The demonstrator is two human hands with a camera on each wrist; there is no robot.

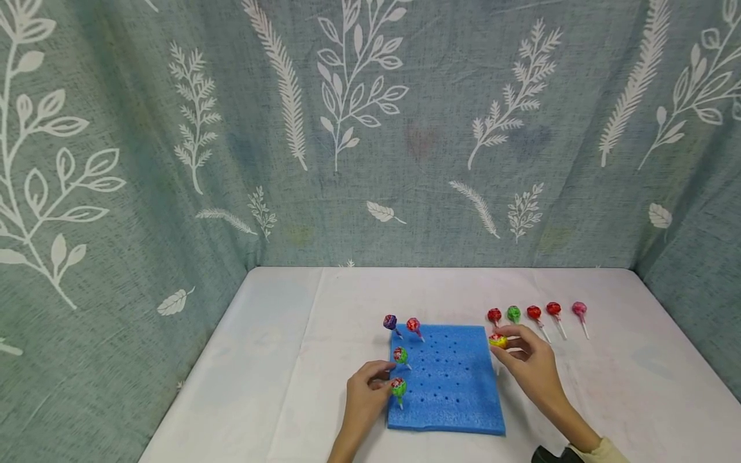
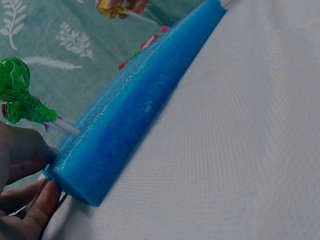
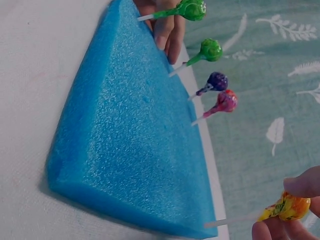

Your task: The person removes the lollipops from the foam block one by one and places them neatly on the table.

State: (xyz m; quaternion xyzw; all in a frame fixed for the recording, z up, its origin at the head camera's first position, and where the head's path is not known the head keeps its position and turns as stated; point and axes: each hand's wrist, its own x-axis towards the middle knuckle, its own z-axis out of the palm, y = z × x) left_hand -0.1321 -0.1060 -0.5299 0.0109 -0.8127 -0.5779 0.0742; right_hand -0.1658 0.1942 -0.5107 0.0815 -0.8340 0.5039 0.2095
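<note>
A blue foam board (image 1: 442,379) dotted with small holes lies on the table. Along its left side and far left corner several lollipops stand by their sticks: a purple lollipop (image 1: 390,322), a pink-red lollipop (image 1: 413,325) and two green ones, the nearer green lollipop (image 1: 398,387) close to my left hand (image 1: 368,393). That hand grips the board's left edge, as the left wrist view shows. Above the board's right edge, my right hand (image 1: 529,361) pinches a yellow lollipop (image 3: 295,206) by its wrapped head. Its white stick points toward the foam in the right wrist view.
Behind the right hand lies a row of lollipops: a red lollipop (image 1: 494,315), a green lollipop (image 1: 513,314), two more red ones and a pink lollipop (image 1: 579,308). A white cloth covers the table (image 1: 289,360). A leaf-patterned green curtain (image 1: 405,193) hangs behind and at both sides.
</note>
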